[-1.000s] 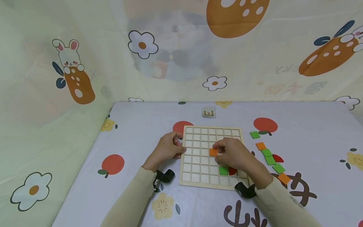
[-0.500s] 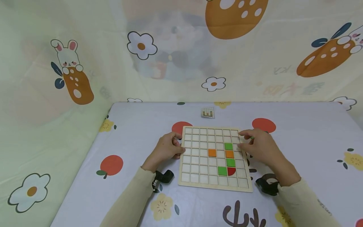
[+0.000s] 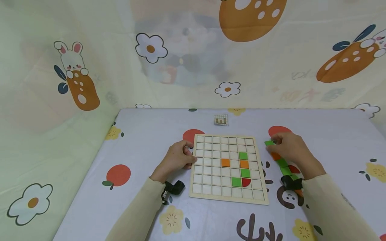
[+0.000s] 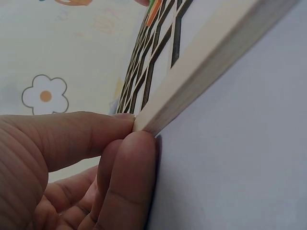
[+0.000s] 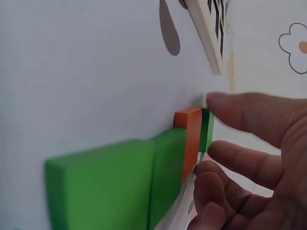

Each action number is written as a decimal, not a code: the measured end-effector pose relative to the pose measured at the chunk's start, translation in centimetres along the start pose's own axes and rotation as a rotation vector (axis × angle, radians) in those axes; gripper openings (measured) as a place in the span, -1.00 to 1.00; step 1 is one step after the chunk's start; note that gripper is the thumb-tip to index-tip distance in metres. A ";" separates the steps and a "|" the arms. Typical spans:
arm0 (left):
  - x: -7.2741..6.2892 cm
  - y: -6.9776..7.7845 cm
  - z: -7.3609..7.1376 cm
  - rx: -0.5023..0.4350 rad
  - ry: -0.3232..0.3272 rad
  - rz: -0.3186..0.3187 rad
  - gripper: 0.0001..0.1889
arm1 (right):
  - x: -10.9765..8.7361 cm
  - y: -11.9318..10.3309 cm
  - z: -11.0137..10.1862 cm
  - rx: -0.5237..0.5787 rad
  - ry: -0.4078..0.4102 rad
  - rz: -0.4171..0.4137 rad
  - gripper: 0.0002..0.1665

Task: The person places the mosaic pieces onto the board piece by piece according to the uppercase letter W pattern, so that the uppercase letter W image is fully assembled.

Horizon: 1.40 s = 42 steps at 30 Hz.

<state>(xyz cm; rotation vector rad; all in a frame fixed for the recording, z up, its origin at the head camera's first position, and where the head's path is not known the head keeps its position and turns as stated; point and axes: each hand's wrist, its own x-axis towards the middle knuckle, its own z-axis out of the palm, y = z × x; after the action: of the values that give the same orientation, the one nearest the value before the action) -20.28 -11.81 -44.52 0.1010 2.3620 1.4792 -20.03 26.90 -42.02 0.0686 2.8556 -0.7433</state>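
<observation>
A wooden grid board [image 3: 198,197] lies flat on the table, with green, orange and red tiles in some cells. My left hand [image 3: 178,156] pinches its left edge between thumb and forefinger; the left wrist view shows the fingertips [image 4: 136,153] against the pale wooden rim. To the right of the board, my right hand [image 3: 289,149] is over a row of loose tiles. Its thumb and forefinger lie on either side of the farthest green tile [image 5: 207,129], which rests on the table. An orange tile [image 5: 192,136] sits right beside that one, partly under the hand in the head view.
More green tiles [image 3: 281,163] and a red piece [image 3: 294,169] lie along the row, partly hidden by the right hand and wrist. A small printed grid card [image 3: 221,119] is beyond the board. A patterned cloth wall [image 3: 187,95] rises behind the table.
My right hand placed the tile at the board, touched the board's right edge, then moved right to the loose tiles. My left hand stays at the left edge.
</observation>
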 end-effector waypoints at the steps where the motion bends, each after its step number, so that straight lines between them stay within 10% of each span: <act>1: 0.0 0.0 0.0 -0.001 -0.001 -0.002 -0.49 | 0.1 0.0 -0.1 -0.002 -0.004 0.004 -0.31; 21: 0.0 0.0 0.0 0.008 0.000 0.010 -0.50 | -0.5 0.5 0.5 0.115 0.075 -0.002 -0.54; 42: -0.1 0.1 0.1 0.008 0.006 -0.003 -0.49 | -0.6 0.0 -0.1 -0.025 0.039 -0.012 -0.62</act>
<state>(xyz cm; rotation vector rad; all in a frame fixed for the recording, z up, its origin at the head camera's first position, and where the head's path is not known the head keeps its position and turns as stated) -20.22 -11.73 -44.44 0.0951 2.3718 1.4707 -19.42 26.99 -41.78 0.0633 2.9043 -0.7157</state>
